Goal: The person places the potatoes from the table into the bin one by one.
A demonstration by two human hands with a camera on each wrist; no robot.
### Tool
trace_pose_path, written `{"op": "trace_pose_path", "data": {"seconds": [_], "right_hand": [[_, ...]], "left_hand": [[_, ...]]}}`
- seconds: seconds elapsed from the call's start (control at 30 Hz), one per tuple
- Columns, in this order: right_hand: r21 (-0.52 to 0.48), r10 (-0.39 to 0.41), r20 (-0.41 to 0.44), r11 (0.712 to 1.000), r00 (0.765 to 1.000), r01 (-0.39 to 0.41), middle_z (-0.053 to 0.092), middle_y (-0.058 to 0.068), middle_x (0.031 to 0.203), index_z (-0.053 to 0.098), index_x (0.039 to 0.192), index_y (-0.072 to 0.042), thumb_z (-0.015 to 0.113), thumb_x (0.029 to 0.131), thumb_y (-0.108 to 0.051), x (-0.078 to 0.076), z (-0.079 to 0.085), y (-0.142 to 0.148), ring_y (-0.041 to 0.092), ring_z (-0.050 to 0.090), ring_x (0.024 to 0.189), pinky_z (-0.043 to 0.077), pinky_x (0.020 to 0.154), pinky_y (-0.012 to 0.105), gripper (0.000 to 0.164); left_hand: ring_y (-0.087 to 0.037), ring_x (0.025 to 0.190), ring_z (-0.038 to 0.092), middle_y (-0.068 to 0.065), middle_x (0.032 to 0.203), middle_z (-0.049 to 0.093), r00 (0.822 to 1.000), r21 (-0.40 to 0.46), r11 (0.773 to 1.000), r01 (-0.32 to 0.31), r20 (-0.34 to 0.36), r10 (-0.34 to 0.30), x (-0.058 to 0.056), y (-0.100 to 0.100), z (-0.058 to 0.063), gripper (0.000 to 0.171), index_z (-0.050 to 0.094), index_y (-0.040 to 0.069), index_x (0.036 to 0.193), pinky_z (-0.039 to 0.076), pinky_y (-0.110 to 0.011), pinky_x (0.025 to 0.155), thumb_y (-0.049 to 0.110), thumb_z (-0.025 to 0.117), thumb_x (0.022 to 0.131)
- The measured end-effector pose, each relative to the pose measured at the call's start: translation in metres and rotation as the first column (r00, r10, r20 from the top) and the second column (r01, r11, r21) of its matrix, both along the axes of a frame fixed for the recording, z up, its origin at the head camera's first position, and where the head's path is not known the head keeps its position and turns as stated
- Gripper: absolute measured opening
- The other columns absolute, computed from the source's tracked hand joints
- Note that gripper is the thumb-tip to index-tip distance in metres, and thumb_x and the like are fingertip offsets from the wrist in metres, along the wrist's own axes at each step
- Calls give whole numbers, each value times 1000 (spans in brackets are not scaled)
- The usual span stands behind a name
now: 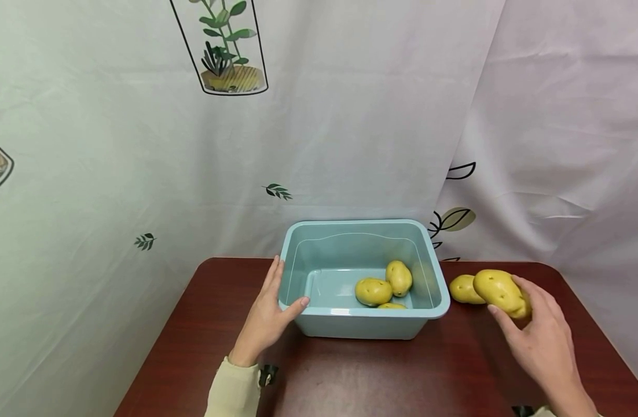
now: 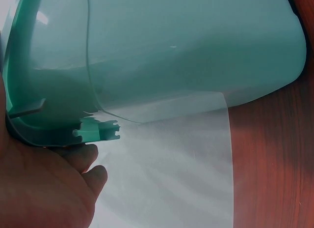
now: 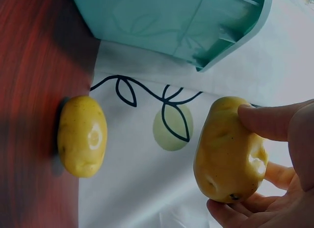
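Between thumb and fingers, my right hand (image 1: 545, 339) holds a yellow potato (image 1: 498, 289). The right wrist view shows this potato (image 3: 229, 152) raised off the table, the thumb on one side and fingertips on the other. Behind it, a second potato (image 1: 465, 289) lies on the table, right of a light blue plastic bin (image 1: 350, 324). Inside the bin are three potatoes, two of them whole in view (image 1: 373, 291) and one partly hidden by the front wall. My left hand (image 1: 267, 324) rests at the bin's front left corner, fingers straight along the outer side, thumb at the rim.
The bin stands toward the back of a dark red-brown wooden table (image 1: 350, 376). A pale curtain (image 1: 350, 145) printed with plants hangs right behind the table's back edge. Rounded back corners bound the tabletop left and right.
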State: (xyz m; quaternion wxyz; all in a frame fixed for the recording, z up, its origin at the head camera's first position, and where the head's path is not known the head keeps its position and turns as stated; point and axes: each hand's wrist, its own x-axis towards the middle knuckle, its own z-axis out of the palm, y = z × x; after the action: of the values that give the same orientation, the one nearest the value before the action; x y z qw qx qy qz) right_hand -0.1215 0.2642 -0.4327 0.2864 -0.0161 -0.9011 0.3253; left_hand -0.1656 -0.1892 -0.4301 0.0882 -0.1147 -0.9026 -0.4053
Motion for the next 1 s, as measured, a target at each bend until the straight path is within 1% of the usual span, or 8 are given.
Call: {"op": "trace_pose_path", "data": {"seconds": [0.13,0.37,0.53,0.73,1.0], "right_hand": [[-1,3,-4,1000,1000,-3,52,25,138,52,143,-4,80,85,-14,1,3,-3,48,45,120,31,90,62,65],[2,2,-15,1000,1000,-2,52,24,139,52,144,-5,80,84,-12,2,7,-7,47,45,120,31,91,62,67],[1,4,-13,1000,1000,-4,52,23,139,51,144,-6,80,84,-12,2,10,-11,47,45,121,31,91,62,67],[-2,10,-29,1000,1000,-11,53,21,138,52,144,-6,81,83,-11,1,12,-16,45,46,121,32,93,61,67],[-2,14,-38,1000,999,-14,53,21,139,53,143,-7,82,82,-11,1,15,-21,45,47,122,32,90,61,68]], "left_hand": [[-25,150,25,7,168,4,1000,4,1000,1,3,-1,0,0,0,100,16,9,162,34,-56,111,53,70,90],[-24,150,25,8,168,4,1000,6,1000,0,8,-1,-1,0,-1,101,15,10,162,34,-56,111,55,70,90],[-24,150,24,8,168,4,1000,7,1000,3,9,-3,-1,-1,-1,101,15,10,162,34,-56,112,55,70,90],[-25,150,24,9,168,3,1000,6,1000,3,10,-3,-1,0,0,101,15,10,162,33,-56,112,55,70,90],[-24,150,24,9,168,4,1000,2,1000,0,7,0,-1,0,-1,100,15,11,162,33,-56,112,55,70,90]]}}
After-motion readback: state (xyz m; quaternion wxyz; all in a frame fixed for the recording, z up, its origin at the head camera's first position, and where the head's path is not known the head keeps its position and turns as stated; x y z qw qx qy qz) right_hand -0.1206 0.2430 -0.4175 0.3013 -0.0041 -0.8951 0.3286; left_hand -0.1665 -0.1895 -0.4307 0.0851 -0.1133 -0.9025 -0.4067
